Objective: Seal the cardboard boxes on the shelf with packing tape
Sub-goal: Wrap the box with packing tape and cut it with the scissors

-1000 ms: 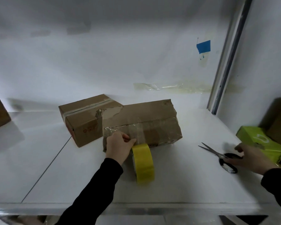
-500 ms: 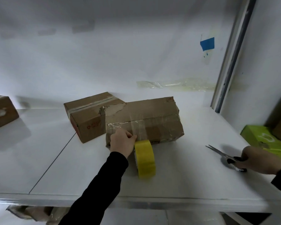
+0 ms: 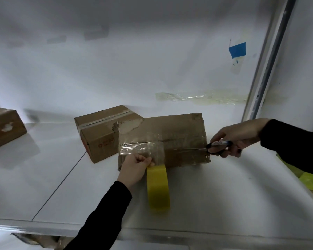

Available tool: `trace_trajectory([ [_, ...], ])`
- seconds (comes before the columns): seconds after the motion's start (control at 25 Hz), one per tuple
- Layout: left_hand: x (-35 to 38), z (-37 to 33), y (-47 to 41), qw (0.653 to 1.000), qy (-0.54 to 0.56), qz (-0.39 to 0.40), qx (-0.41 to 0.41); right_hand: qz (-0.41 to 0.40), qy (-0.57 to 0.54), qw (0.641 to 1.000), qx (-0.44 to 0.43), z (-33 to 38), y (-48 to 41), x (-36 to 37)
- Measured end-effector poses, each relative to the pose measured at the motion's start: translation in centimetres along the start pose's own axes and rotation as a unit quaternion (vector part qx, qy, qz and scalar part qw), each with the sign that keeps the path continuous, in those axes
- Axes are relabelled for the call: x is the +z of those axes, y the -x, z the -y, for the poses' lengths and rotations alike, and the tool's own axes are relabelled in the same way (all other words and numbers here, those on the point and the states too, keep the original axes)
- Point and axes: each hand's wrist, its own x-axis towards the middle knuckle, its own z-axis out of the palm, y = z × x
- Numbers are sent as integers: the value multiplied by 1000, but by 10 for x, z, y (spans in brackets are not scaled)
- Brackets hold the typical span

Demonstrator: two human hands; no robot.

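On shelf (image 3: 43, 177), head view: left hand (image 3: 134, 168) curled, pinching clear tape strip (image 3: 143, 147) on front of long box (image 3: 179, 129); yellow roll (image 3: 158, 190) stands on edge just beside hand. Right hand (image 3: 240, 136) grips scissors (image 3: 218, 147) at box's right end. Taped box (image 3: 98, 134) touches long box's left rear; third box (image 3: 4, 127) well apart, far left. Green pack (image 3: 309, 179) partly behind right sleeve.

- where's the tape roll (image 3: 158, 188)?
- yellow, standing on edge, lower centre. its clear strip (image 3: 143, 150) is stuck on the long brown box (image 3: 179, 130) mid-frame.
- others?
- a taped box (image 3: 99, 136) just left of it, a third box (image 3: 4, 127) at the left edge.
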Motion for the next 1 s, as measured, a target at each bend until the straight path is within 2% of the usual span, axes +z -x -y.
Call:
trace_trajectory([
  [0.16, -3, -1, 6, 999, 47, 11, -24, 69, 16, 997, 14, 3, -30, 1],
  [0.52, -3, -3, 5, 997, 57, 45, -22, 69, -40, 997, -5, 12, -58, 17],
  [1.0, -6, -1, 4, 996, 71, 42, -31, -25, 16, 997, -71, 28, -65, 35],
])
